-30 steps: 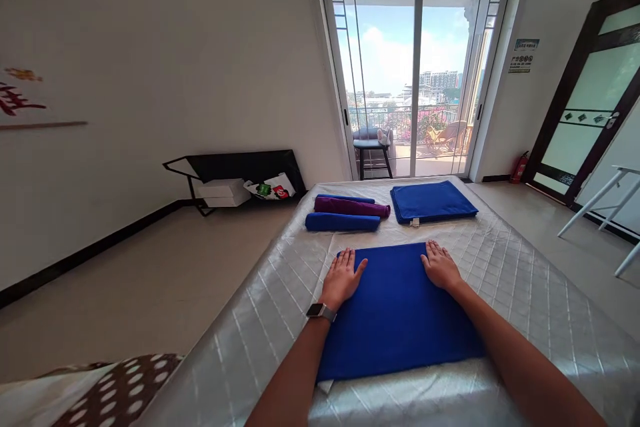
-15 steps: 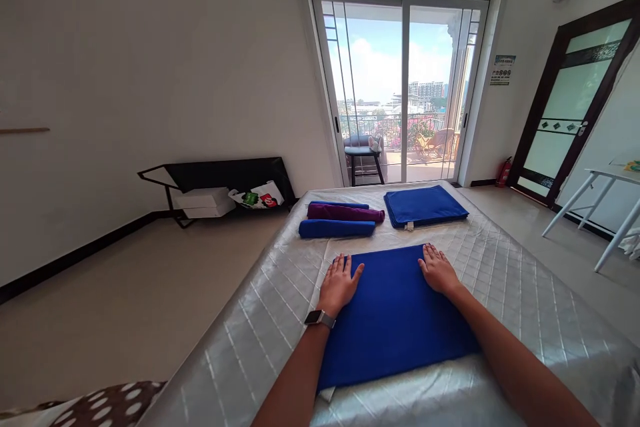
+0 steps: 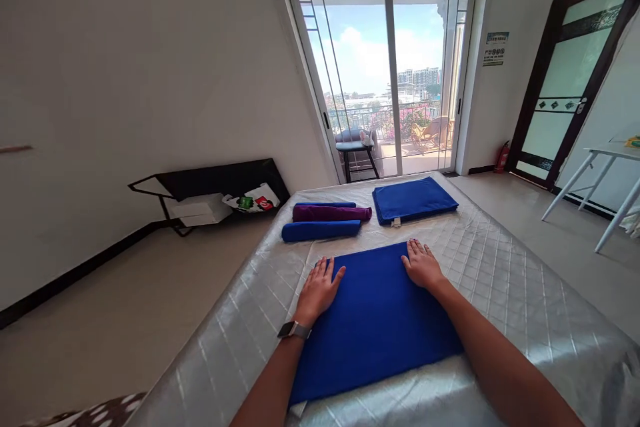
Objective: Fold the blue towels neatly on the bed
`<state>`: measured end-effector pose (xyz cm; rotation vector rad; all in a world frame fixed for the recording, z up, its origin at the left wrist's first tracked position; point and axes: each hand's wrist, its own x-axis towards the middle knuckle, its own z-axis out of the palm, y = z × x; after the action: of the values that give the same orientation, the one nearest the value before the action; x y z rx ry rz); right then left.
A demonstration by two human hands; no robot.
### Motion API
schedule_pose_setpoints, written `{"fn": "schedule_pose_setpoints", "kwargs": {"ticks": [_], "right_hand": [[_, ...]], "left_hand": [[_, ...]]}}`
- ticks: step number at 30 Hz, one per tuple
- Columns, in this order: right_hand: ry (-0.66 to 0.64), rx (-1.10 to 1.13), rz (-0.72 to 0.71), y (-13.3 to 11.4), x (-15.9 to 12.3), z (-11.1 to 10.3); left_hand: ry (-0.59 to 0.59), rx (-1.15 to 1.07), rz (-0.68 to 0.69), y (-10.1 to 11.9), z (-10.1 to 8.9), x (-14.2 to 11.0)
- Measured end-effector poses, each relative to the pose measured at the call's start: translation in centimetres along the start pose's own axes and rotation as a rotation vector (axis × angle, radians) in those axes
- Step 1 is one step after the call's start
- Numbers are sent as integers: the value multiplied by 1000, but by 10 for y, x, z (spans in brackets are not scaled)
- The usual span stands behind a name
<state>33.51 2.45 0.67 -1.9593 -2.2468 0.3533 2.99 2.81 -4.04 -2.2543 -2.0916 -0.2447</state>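
Note:
A blue folded cloth (image 3: 375, 327) lies flat on the silver quilted mattress (image 3: 240, 327) in front of me. My left hand (image 3: 319, 290) rests on its far left corner, fingers stretched out, a watch (image 3: 294, 329) on that wrist. On the far right corner lies my right hand (image 3: 423, 263), palm down with its fingers extended. Beyond the cloth are rolled cloths: a blue roll (image 3: 321, 231) in front, a purple roll (image 3: 331, 213) behind it, and another blue one partly hidden at the back. To their right sits a stack of folded blue cloth (image 3: 415, 200) with a white tag.
A black rack (image 3: 215, 177) holding a white box (image 3: 200, 209) and a printed bag (image 3: 255, 199) stands by the left wall. Behind the bed is a sliding glass door (image 3: 390, 80). A white table (image 3: 613, 153) and a fire extinguisher (image 3: 502, 157) are at the right.
The view has turned slightly, so the scene sits further left and the window higher. Both hands stay flat on the cloth's far corners, with little visible movement.

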Motion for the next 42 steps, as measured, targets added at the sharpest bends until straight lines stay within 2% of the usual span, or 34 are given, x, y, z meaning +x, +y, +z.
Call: {"fn": "schedule_pose_setpoints", "kwargs": {"ticks": [7,9,11,14,18,20,22,23,25,27,32,35,38,42], "right_hand": [[9,66,-6,2,6,2],[12,72,-3,1,6,3],[17,75,0,0,5,2],[21,78,5,-1,5,2],[24,50,-10,2,6,4],[19,19,-36,5,5,5],[17,0,-57,7,5,6],[20,-3,-61,8,5,7],[29,5,-52,7,6,7],[35,21,-27,5,6,6],[36,49,0,2,7,6],[43,42,1,4,9,9],[47,11,6,6,10,11],[52,-46,16,4,8,7]], "left_hand": [[-40,80,31,-8,2,5],[-75,95,33,-11,-1,10],[-85,109,27,-5,-8,17],[-40,99,88,33,-16,26],[25,-20,325,124,-8,29],[38,-71,373,164,1,28],[42,-97,387,186,8,27],[41,-100,388,189,10,26],[30,-87,373,181,10,24],[9,-62,330,156,7,21],[-37,12,134,61,1,11],[11,34,43,14,4,2],[61,12,-10,-4,9,-3],[47,-12,-45,3,7,-3]]}}
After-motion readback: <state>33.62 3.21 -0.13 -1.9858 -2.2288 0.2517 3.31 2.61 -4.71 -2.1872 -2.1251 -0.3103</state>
